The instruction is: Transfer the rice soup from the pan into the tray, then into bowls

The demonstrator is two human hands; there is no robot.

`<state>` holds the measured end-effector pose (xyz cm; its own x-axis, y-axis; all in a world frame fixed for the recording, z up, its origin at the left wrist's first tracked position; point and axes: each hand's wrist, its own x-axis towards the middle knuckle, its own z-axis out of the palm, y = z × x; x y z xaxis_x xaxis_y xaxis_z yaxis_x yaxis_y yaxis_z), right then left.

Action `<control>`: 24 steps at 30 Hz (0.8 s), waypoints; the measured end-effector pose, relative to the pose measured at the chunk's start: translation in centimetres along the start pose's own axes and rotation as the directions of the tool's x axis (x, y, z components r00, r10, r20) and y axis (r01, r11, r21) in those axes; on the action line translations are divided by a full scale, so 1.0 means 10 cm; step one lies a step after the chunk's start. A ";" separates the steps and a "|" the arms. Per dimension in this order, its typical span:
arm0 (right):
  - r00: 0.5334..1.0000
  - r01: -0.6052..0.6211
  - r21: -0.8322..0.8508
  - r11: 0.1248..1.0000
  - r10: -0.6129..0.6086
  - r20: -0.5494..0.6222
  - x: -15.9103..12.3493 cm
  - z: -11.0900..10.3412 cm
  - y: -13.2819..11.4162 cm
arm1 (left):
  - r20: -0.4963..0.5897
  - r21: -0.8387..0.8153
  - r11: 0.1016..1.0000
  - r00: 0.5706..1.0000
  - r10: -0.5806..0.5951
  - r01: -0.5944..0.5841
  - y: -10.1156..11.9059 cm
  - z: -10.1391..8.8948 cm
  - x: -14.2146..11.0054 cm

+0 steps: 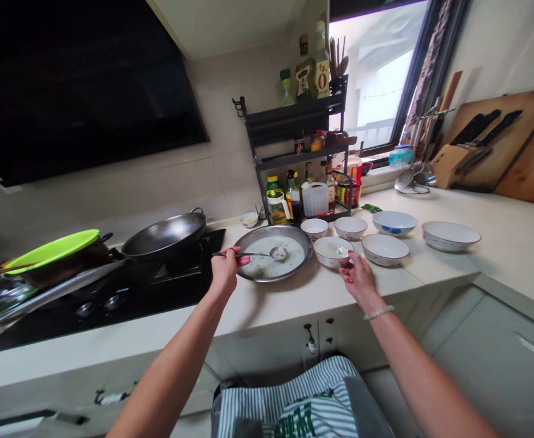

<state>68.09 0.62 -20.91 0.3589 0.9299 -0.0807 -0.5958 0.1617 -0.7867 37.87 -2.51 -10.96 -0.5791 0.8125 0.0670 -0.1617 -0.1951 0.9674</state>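
Note:
My left hand (225, 267) is closed round the handle of a metal ladle (267, 253), whose bowl rests in a wide steel basin (306, 243) of pale soup on the counter. My right hand (358, 277) touches the near rim of a small white bowl (333, 251) holding a little food; its fingers curl against the bowl. Two more small bowls (315, 227) (350, 227) stand just behind it.
Larger white bowls (384, 248) (395, 222) (450, 235) line the counter to the right. A dark wok (164, 236) sits on the stove at left, beside a pot with a green lid (52, 249). A condiment rack (301, 158) and knife block (449, 163) stand behind.

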 end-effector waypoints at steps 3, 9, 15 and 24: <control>1.000 -0.001 0.010 1.000 0.001 0.010 0.00 0.00 -0.01 | 0.004 0.001 1.000 1.000 -0.002 0.002 0.03 0.03 -0.03; 1.000 0.000 0.009 1.000 0.000 0.015 0.00 -0.01 0.00 | 0.032 0.000 1.000 0.999 -0.014 0.014 0.10 0.16 -0.10; 0.999 0.000 0.011 1.000 -0.001 0.042 0.03 -0.03 0.02 | 0.114 -0.052 0.999 0.993 -0.001 0.007 0.19 0.38 -0.17; 1.000 0.001 0.003 1.000 -0.001 0.028 0.02 -0.02 0.01 | 0.283 -0.020 0.998 0.957 0.059 -0.055 0.14 0.82 -0.39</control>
<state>68.23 0.72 -21.18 0.3393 0.9386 -0.0625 -0.5975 0.1637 -0.7850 46.45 -1.49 -7.84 -0.3376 0.9219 0.1903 -0.1457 -0.2509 0.9570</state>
